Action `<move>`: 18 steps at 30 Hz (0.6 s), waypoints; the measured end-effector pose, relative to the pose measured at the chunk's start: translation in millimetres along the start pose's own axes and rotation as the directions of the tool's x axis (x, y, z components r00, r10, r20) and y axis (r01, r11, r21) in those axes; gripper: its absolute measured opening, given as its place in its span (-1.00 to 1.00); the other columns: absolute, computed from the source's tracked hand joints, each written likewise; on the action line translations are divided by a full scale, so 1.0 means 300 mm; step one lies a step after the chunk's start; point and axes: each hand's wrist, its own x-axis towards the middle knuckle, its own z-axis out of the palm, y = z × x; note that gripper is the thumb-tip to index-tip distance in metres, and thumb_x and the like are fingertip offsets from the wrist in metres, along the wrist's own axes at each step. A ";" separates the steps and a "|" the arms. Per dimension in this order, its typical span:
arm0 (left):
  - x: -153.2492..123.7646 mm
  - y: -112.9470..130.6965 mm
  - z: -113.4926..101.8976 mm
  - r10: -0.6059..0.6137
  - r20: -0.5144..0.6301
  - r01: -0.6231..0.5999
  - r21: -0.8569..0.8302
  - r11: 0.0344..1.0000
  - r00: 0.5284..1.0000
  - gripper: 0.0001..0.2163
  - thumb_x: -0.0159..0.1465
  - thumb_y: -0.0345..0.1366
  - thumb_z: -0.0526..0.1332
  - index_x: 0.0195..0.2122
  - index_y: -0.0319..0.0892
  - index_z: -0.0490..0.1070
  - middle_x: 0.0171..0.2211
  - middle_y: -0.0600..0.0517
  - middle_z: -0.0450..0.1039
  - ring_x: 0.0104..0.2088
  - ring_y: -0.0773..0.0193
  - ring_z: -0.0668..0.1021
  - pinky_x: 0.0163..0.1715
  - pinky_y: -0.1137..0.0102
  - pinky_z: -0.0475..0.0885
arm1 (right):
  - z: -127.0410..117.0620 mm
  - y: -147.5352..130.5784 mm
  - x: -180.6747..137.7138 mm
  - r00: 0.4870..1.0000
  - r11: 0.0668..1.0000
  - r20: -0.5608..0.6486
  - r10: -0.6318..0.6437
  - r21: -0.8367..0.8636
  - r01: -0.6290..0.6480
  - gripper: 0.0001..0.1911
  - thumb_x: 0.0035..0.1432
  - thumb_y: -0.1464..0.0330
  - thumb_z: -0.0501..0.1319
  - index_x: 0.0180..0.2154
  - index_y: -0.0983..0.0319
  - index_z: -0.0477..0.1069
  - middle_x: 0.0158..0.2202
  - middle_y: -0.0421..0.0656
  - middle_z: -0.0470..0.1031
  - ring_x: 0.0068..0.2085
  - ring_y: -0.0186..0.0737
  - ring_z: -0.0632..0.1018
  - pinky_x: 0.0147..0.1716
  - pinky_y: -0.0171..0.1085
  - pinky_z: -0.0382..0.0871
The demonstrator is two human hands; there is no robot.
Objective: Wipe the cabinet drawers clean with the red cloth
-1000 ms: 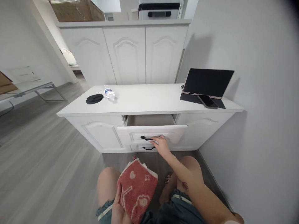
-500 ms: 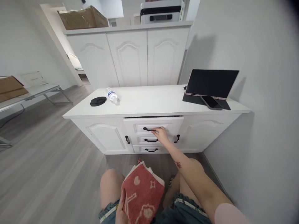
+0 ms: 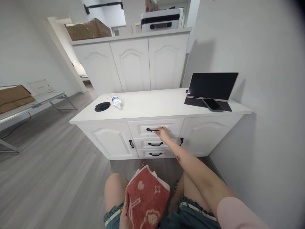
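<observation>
My right hand point(image 3: 163, 134) reaches forward to the top drawer point(image 3: 156, 127) of a low white cabinet point(image 3: 147, 109), with its fingers on the black handle point(image 3: 152, 129). The drawer front sits flush with the cabinet. My left hand point(image 3: 124, 215) rests at my left knee and holds a folded red towel point(image 3: 147, 200) with pale heart and star patterns against my lap. Only the edge of that hand shows beside the towel.
On the cabinet top lie a water bottle point(image 3: 115, 100), a black round lid point(image 3: 102, 106), a tablet point(image 3: 212, 85) propped up on its stand and a phone point(image 3: 213, 104). A taller white cupboard point(image 3: 133, 63) stands behind. A folding table point(image 3: 28, 101) is at the left. The wall is close on the right.
My right hand has pushed the top drawer in from wide open to fully closed. The towel has stayed in my left hand on my lap.
</observation>
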 end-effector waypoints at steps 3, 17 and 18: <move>-0.018 0.001 -0.004 0.040 -0.016 -0.040 0.015 0.999 0.999 -0.55 0.27 -0.09 0.07 0.20 0.05 0.18 0.02 0.02 0.45 0.15 0.10 0.34 0.19 0.12 0.14 | -0.006 -0.021 -0.005 1.000 1.000 -0.004 0.015 -0.013 -0.015 -0.73 0.21 0.32 0.11 -0.12 0.21 0.51 -0.13 -0.10 0.56 -0.05 -0.08 0.44 -0.01 -0.18 0.27; -0.097 0.016 -0.077 0.117 0.069 -0.114 -0.046 0.992 0.991 -0.58 0.28 0.03 0.01 0.00 -0.04 0.46 -0.13 -0.04 0.55 0.08 0.04 0.42 0.16 0.05 0.16 | 0.125 0.005 -0.817 0.963 0.842 0.243 0.119 0.489 -0.227 -0.46 0.14 0.23 0.03 0.16 0.19 0.20 0.02 -0.01 0.43 -0.20 -0.18 0.55 -0.08 -0.11 0.41; -0.104 0.017 -0.049 0.111 0.085 -0.107 -0.049 0.993 0.990 -0.57 0.28 0.03 0.00 -0.04 -0.08 0.49 -0.15 -0.06 0.56 0.08 0.03 0.42 0.17 0.05 0.15 | 0.125 0.010 -0.888 0.942 0.779 0.277 0.187 0.542 -0.314 -0.48 0.14 0.16 0.04 0.11 0.20 0.27 -0.05 -0.02 0.48 -0.27 -0.18 0.57 -0.15 -0.13 0.44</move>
